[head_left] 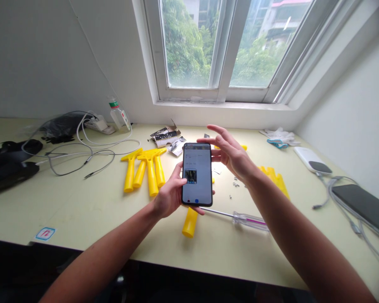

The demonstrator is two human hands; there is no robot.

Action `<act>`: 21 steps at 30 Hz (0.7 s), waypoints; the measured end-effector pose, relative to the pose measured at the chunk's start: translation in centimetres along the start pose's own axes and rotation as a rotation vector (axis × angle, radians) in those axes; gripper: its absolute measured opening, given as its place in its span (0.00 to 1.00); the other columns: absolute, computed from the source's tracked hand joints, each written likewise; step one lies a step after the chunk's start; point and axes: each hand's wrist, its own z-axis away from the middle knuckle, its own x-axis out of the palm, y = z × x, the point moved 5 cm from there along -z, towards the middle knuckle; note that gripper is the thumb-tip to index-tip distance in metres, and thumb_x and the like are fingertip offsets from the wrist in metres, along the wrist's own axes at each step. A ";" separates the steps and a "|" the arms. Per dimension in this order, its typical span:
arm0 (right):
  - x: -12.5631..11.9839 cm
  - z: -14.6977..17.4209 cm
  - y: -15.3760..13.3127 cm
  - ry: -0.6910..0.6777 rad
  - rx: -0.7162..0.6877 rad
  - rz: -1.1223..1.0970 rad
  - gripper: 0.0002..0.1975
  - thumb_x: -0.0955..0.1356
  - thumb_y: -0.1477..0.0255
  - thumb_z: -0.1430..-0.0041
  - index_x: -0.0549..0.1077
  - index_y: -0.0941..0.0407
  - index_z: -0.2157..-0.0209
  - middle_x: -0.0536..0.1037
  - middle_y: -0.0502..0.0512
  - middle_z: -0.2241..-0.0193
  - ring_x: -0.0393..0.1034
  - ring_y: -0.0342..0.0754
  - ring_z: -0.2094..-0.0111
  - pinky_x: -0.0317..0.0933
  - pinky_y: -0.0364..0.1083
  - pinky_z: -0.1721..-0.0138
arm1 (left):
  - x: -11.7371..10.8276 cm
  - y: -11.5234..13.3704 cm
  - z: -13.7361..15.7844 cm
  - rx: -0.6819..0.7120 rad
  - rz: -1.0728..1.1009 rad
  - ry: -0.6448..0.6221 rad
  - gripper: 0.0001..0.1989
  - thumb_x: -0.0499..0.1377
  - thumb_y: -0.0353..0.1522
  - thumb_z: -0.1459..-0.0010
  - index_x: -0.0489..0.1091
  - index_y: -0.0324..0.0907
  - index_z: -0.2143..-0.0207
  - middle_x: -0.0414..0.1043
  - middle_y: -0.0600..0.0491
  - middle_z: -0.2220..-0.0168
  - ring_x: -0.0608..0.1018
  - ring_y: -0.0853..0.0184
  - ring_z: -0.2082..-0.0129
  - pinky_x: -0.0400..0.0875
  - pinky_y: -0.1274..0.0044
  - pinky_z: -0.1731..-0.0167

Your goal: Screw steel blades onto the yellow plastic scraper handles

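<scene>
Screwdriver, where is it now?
Right of centre in the head view, the screwdriver lies on the table below and right of the phone, handle beside the right forearm.

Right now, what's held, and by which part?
The phone, by its lower half, in the left hand; whether the right hand touches it is unclear.

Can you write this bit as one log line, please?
left hand: holding phone | screen: lit | right hand: fingers spread, near phone's top | yellow handles, screwdriver: on desk
</scene>
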 end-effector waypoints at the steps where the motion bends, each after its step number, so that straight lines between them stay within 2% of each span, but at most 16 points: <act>1: 0.0 0.0 0.0 -0.001 -0.003 -0.001 0.28 0.64 0.53 0.37 0.59 0.46 0.40 0.75 0.58 0.47 0.76 0.52 0.60 0.70 0.55 0.58 | -0.1 0.0 0.0 -0.001 0.002 0.000 0.28 0.51 0.33 0.35 0.46 0.55 0.36 0.65 0.41 0.41 0.76 0.40 0.48 0.80 0.57 0.69; 7: 0.2 0.0 0.0 0.009 0.004 -0.020 0.27 0.65 0.53 0.38 0.59 0.47 0.41 0.76 0.58 0.48 0.76 0.50 0.62 0.70 0.54 0.58 | -0.2 -0.2 -0.3 -0.006 -0.017 0.030 0.22 0.49 0.39 0.33 0.50 0.53 0.38 0.68 0.40 0.43 0.78 0.40 0.51 0.80 0.59 0.73; 11: 0.4 0.1 -0.1 0.003 0.000 -0.011 0.28 0.65 0.53 0.39 0.59 0.47 0.40 0.76 0.58 0.48 0.76 0.51 0.61 0.70 0.54 0.59 | -0.5 -0.3 -0.5 -0.037 -0.015 0.076 0.25 0.48 0.42 0.33 0.51 0.50 0.36 0.70 0.39 0.45 0.79 0.42 0.54 0.80 0.61 0.75; 16: 1.1 0.4 -0.3 -0.015 -0.021 0.037 0.29 0.65 0.53 0.38 0.59 0.49 0.40 0.75 0.59 0.46 0.75 0.50 0.58 0.71 0.52 0.58 | -1.7 -1.1 -0.8 -0.131 -0.013 0.218 0.31 0.50 0.48 0.35 0.61 0.36 0.39 0.75 0.35 0.52 0.81 0.44 0.59 0.79 0.66 0.78; 19: 1.5 0.6 -0.5 -0.032 -0.042 0.071 0.29 0.64 0.54 0.38 0.58 0.49 0.39 0.74 0.59 0.45 0.74 0.51 0.55 0.71 0.51 0.57 | -2.2 -1.2 -0.8 -0.158 -0.041 0.305 0.30 0.53 0.48 0.36 0.64 0.36 0.41 0.76 0.36 0.54 0.82 0.45 0.62 0.79 0.66 0.79; 21: 1.5 0.6 -0.5 -0.035 -0.039 0.079 0.29 0.64 0.54 0.38 0.58 0.48 0.39 0.74 0.59 0.45 0.74 0.51 0.54 0.71 0.51 0.57 | -2.1 -1.1 -0.7 -0.155 -0.017 0.285 0.30 0.51 0.50 0.36 0.65 0.38 0.41 0.76 0.37 0.53 0.82 0.45 0.62 0.79 0.64 0.78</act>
